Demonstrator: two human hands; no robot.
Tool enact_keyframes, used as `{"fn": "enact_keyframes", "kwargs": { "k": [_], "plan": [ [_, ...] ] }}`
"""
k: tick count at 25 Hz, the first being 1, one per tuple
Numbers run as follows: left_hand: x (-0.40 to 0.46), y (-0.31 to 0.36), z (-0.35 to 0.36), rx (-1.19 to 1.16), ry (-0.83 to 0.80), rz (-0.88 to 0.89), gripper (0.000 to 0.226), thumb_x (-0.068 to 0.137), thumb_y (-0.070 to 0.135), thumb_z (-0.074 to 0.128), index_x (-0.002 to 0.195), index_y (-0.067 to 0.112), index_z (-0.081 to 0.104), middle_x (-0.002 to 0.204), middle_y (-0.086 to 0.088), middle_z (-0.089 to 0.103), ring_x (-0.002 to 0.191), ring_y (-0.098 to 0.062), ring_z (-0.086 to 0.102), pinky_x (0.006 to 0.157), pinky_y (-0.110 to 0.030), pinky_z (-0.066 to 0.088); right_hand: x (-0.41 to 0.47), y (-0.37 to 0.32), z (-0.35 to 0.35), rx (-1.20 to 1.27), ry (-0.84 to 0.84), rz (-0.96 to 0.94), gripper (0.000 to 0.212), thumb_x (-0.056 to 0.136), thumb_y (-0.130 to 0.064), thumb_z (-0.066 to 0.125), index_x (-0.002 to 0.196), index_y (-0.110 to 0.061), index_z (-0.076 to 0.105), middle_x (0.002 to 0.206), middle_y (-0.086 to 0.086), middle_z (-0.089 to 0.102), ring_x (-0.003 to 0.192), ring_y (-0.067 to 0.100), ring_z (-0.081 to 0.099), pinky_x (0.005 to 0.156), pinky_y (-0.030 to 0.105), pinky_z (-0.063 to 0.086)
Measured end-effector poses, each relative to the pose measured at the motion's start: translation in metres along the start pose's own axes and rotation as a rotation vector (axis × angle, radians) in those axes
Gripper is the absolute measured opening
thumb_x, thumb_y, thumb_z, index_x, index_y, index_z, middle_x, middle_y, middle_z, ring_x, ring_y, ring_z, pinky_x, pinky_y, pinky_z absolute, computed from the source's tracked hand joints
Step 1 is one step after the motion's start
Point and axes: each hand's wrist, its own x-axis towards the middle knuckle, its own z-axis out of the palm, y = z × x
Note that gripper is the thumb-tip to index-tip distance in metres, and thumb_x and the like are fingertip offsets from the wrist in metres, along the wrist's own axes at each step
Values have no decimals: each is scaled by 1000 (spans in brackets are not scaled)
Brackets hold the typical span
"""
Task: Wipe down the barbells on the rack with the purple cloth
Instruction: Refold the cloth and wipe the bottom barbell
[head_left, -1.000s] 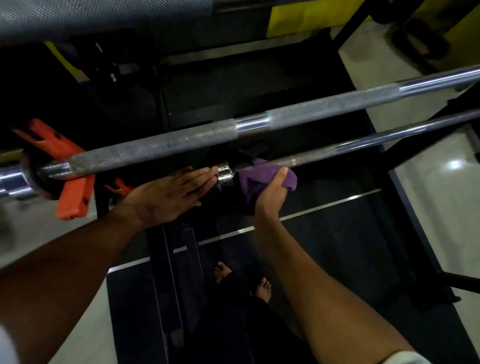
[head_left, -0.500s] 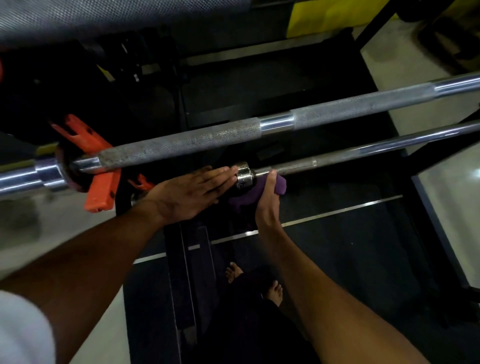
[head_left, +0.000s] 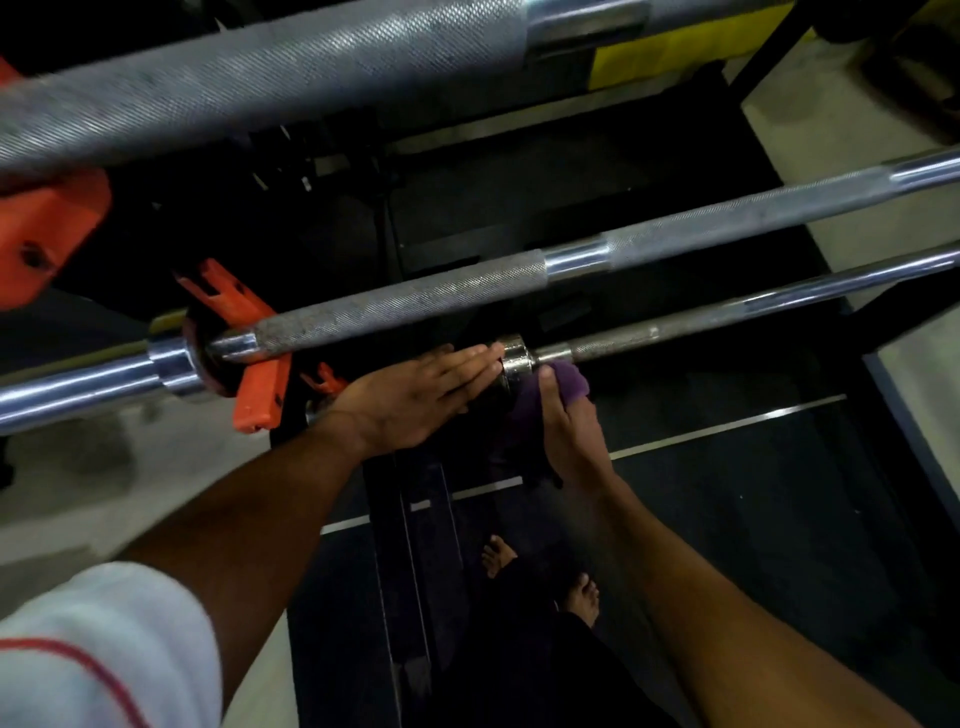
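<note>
Three steel barbells lie across the rack. The lowest barbell (head_left: 727, 312) runs from the middle to the right edge, with a chrome collar (head_left: 514, 358) at its near end. My right hand (head_left: 569, 431) grips the purple cloth (head_left: 569, 379) just under the bar, right of the collar. My left hand (head_left: 415, 400) lies flat with straight fingers, its fingertips touching the collar's left side. The middle barbell (head_left: 441, 301) with knurled grip passes above both hands. The top barbell (head_left: 260, 88) crosses the upper frame, close to the camera.
Orange rack hooks (head_left: 254, 384) and an orange block (head_left: 47, 228) sit at the left. The black rack upright (head_left: 410, 545) drops between my arms. My bare feet (head_left: 540, 577) stand on black matting with a white line. Pale floor lies left and right.
The view has drawn closer and shifted. My right hand with the cloth slid left along the lowest bar toward the collar and lower under it. My left hand stays at the collar.
</note>
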Motion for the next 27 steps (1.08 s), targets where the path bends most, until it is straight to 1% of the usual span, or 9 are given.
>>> {"fn": "enact_keyframes", "kwargs": {
  "k": [3,6,8,11,14,18,21,25,27],
  "plan": [
    [1,0,-13,-83,-30,-33,66,106,30,32,158,6,1,166,-11,-4,153,-24,13,124,-38,19,-15,-17,-31,-251,-80,-40,40,103,-55,33,99,-25,58,83,-5,62,76,17,62,64,27,42],
    [-8,5,-27,-318,-97,-298,70,104,45,35,160,20,-1,167,0,9,151,-20,23,117,-38,34,-33,-37,-57,-491,155,-431,57,101,-60,33,133,-17,51,117,1,54,101,16,51,85,32,40],
    [-18,5,-23,-384,-113,-493,68,102,53,26,159,27,-3,166,3,17,150,-22,26,113,-43,39,-34,-40,-52,-687,233,-665,64,97,-60,37,142,-15,43,133,6,50,111,22,45,94,40,37],
    [-26,9,-15,-374,-113,-550,71,97,60,12,159,25,12,164,2,25,147,-22,33,114,-41,39,-12,-19,-21,-975,50,-747,73,92,-62,44,150,-19,38,156,10,39,140,30,37,113,56,27],
    [-23,8,-5,-304,-23,-545,70,98,56,13,156,19,26,161,-1,32,141,-22,43,110,-38,41,15,7,-9,-1155,-114,-777,79,86,-61,56,153,-24,34,162,9,29,149,35,26,118,65,17],
    [-23,12,-9,-317,21,-540,63,104,48,30,158,16,22,161,-3,32,141,-22,43,111,-37,39,30,-10,-7,-1095,-79,-769,78,71,-56,67,140,-25,50,146,9,48,130,38,45,109,58,31],
    [-22,11,-12,-338,2,-540,63,104,45,32,158,15,21,162,-4,28,142,-22,42,112,-37,37,42,-43,-3,-1076,-96,-675,60,78,-63,55,120,-22,64,119,10,64,104,38,61,92,45,42],
    [-23,13,-15,-254,14,-544,61,104,46,36,156,15,27,160,-6,35,137,-24,49,109,-37,41,87,-93,10,-1021,-448,-193,66,85,-69,48,137,-29,57,146,8,54,129,32,53,104,40,44],
    [-22,13,-14,-271,-23,-552,62,103,48,30,157,16,25,162,-4,31,139,-24,45,110,-38,40,87,-96,11,-987,-453,-172,63,84,-66,51,135,-28,58,142,7,56,126,32,55,101,39,46]
  ]
}}
